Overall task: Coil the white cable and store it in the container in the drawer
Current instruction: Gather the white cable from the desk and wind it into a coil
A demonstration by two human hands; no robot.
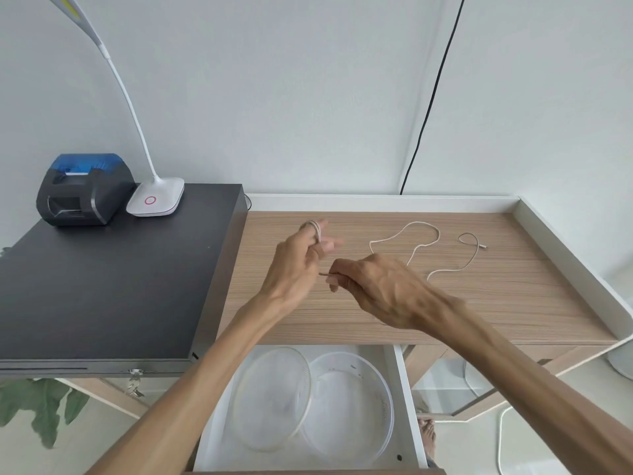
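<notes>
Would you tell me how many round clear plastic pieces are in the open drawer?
2: the lid leans at the left, and the container sits right of it, partly behind it.

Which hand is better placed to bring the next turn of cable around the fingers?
The right hand: it pinches the white cable beside the left hand, whose fingers already carry the coil.

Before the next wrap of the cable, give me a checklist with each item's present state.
1. First loops seated on left hand fingers: ok.
2. Right hand pinching the white cable: ok.
3. Loose cable on desk free of knots: ok, it lies in open curves.
4. Plug end free: ok.
5. Drawer open: ok.
6. Container uncovered, lid leaning beside it: ok.
</notes>
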